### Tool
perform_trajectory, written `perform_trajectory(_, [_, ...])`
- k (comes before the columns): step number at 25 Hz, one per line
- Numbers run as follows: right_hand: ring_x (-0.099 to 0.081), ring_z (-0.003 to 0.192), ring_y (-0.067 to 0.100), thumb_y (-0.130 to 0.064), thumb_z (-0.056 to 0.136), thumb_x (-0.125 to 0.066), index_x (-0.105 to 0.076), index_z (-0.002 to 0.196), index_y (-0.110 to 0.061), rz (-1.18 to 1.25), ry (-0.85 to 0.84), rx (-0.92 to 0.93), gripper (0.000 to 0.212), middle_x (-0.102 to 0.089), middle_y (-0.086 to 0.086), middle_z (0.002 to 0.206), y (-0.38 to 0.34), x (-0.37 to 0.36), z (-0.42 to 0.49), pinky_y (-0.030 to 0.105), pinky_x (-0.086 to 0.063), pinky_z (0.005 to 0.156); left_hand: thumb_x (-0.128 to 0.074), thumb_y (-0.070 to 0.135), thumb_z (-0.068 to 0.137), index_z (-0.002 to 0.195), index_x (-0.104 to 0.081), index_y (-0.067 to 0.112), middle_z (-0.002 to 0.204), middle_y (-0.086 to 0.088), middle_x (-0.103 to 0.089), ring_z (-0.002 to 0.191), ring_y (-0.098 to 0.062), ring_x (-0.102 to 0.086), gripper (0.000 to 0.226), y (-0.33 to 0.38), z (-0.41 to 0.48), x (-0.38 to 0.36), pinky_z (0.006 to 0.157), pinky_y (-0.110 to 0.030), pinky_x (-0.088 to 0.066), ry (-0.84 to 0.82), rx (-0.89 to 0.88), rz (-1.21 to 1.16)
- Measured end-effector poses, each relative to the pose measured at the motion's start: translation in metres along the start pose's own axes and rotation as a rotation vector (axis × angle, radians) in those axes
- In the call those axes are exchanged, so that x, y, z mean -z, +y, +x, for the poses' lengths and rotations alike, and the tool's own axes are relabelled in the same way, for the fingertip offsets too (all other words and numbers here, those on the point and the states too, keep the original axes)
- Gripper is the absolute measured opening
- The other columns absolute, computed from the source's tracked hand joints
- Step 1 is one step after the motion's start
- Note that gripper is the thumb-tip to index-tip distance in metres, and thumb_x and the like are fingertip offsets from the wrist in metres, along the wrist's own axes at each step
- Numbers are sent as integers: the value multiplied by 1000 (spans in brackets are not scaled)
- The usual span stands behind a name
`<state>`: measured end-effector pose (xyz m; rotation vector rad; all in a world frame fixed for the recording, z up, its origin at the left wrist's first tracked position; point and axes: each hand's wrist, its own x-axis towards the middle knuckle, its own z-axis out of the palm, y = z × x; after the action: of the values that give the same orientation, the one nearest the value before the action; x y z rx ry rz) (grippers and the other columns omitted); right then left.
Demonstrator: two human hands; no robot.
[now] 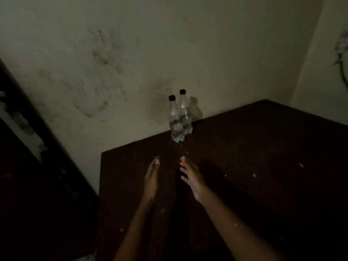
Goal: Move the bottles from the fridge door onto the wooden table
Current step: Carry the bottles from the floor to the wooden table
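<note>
Placement step, which I judge done for this pair. The nearer bottle (175, 121) and the farther bottle (185, 110), both clear with black caps, stand upright and touching at the far edge of the tabletop (263, 151), close to the wall (131, 53). My left hand (151, 178) and right hand (191, 178) hover short of them, fingers straight, holding nothing. The next move, I judge, calls for a return to the fridge, which is out of view. The tabletop is dark wood with pale flecks; the plaster is stained and the light dim.
</note>
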<state>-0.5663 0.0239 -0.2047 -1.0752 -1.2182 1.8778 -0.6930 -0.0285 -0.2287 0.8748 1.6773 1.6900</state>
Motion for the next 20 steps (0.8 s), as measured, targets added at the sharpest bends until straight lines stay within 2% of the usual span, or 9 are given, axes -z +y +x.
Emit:
perform_trajectory(6, [-44,129,18,-45,91,-44,-41,137,-20,-17,134,27,52,-43,4,144,34,-28,-106,33,-38,102,-44,35,93,124,-56,22,134,-3,-55,125,-17,-49,35,-3,-84,63,115,-42,-31,-91,47,-96])
perform_trajectory(9, [-44,128,18,-43,92,-45,-44,134,-21,-10,169,27,48,-45,3,142,55,-42,-169,32,-37,100,-45,42,90,123,-58,22,132,-2,-56,124,-17,-50,40,1,-143,89,113,-43,-32,-158,60,-112])
perform_trajectory(11, [-42,130,19,-43,92,-45,-43,135,-21,4,170,28,48,-43,3,143,76,-51,-213,32,-36,101,-42,36,94,126,-55,19,134,-4,-54,126,-19,-49,39,2,-190,103,114,-43,-31,-169,74,-119])
perform_trajectory(14, [-42,130,19,-47,91,-45,-41,137,-20,34,194,27,54,-42,4,144,110,-55,-267,32,-37,99,-41,28,96,127,-54,14,135,-3,-52,126,-16,-47,37,2,-257,120,113,-34,-30,-140,51,-123])
perform_trajectory(15, [-43,130,20,-48,91,-45,-41,138,-19,60,206,23,55,-43,5,143,120,-56,-287,31,-38,97,-44,31,95,124,-56,19,134,0,-53,125,-15,-47,34,4,-281,127,112,-32,-31,-147,66,-123])
perform_trajectory(17, [-43,130,20,-49,91,-44,-41,138,-18,81,242,-13,56,-43,6,143,140,-60,-338,31,-37,96,-51,49,85,112,-62,33,134,2,-55,124,-16,-49,33,-2,-328,145,113,-40,-31,-157,144,-158])
perform_trajectory(19, [-41,131,20,-50,90,-43,-40,138,-19,74,258,-20,57,-42,5,144,160,-65,-384,32,-36,98,-55,68,70,113,-61,38,136,4,-54,126,-17,-49,53,-4,-369,161,113,-45,-31,-205,200,-163])
perform_trajectory(20, [-41,132,21,-49,91,-43,-40,138,-19,64,264,-19,57,-40,4,145,166,-67,-407,33,-36,99,-54,69,71,120,-57,36,137,5,-52,126,-16,-48,59,-2,-391,169,113,-45,-31,-243,183,-167])
